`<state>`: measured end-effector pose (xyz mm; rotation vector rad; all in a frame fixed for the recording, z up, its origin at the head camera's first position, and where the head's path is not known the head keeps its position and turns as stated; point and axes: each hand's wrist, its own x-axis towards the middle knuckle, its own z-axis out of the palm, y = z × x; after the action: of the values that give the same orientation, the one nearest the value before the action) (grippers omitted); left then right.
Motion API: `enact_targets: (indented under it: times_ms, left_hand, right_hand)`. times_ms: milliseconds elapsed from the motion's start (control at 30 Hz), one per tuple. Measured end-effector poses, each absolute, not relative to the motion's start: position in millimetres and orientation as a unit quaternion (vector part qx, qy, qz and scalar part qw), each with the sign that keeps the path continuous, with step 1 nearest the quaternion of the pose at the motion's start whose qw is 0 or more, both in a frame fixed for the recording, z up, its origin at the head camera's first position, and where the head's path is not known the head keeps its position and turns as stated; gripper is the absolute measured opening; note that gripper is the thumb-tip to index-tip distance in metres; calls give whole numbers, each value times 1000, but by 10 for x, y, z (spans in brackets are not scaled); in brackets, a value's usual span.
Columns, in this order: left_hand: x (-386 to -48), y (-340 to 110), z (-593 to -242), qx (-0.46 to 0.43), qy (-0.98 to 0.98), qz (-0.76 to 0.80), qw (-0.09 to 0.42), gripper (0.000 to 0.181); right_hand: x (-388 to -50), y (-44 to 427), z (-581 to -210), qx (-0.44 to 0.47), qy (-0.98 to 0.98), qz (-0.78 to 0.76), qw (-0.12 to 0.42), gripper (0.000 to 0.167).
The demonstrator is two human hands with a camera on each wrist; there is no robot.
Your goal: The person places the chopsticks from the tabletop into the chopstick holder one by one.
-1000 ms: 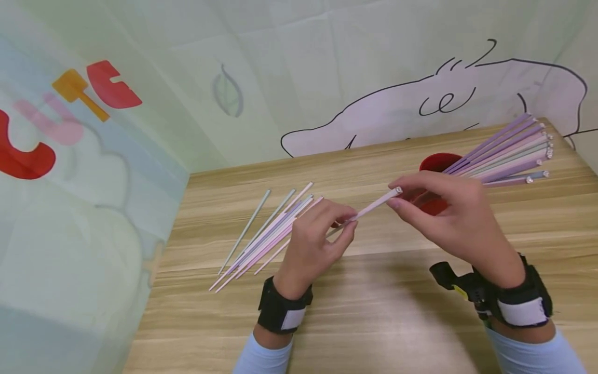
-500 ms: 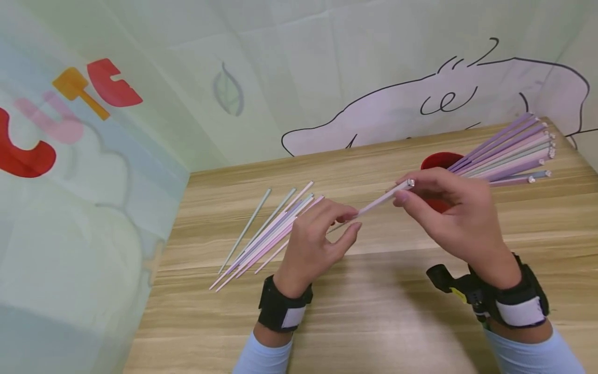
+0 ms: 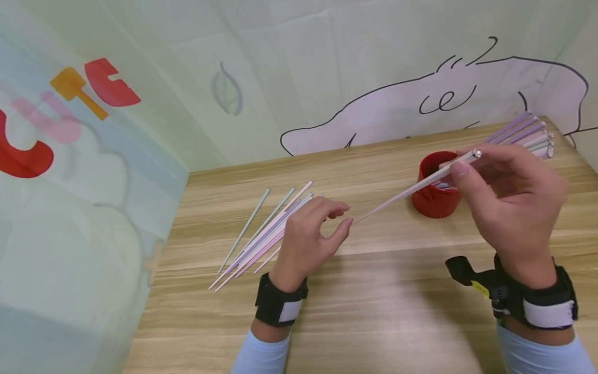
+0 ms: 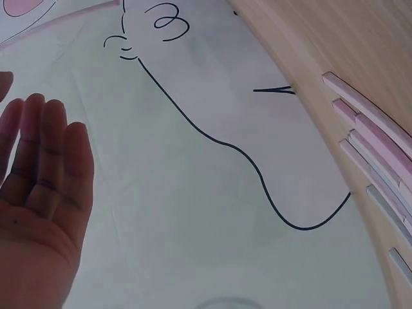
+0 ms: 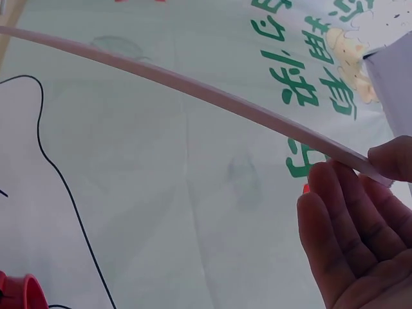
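At right, a pale stick (image 5: 199,90) is pinched near one end by the right hand (image 3: 518,202); unsupported by the relaxed, empty left hand (image 3: 308,236), it could be tilted.

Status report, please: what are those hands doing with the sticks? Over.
Right hand pinching pale stick by thick end. Left hand holding nothing. Red cup nearby, sticks inside. No obstruction apparent.
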<state>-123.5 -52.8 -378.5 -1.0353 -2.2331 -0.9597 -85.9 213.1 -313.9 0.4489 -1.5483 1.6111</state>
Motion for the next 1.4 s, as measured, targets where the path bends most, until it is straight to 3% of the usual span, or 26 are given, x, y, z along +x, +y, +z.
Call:
enact_targets:
  times_ms: [300, 733, 1400]
  left_hand:
    - [-1281, -588, -3828, -362, -826, -349, 257, 10]
    - [-1374, -705, -3903, -311, -857, -339, 230, 14]
    - [-1441, -762, -4044, -247, -910, -282, 178, 15]
  right_hand:
    - [-905, 2221, -3127, 196, -523, 708, 432, 22]
    - [-856, 2419, -3177, 120, -547, 667, 491, 24]
    - [-736, 2620, -3179, -34, -703, 458, 543, 32]
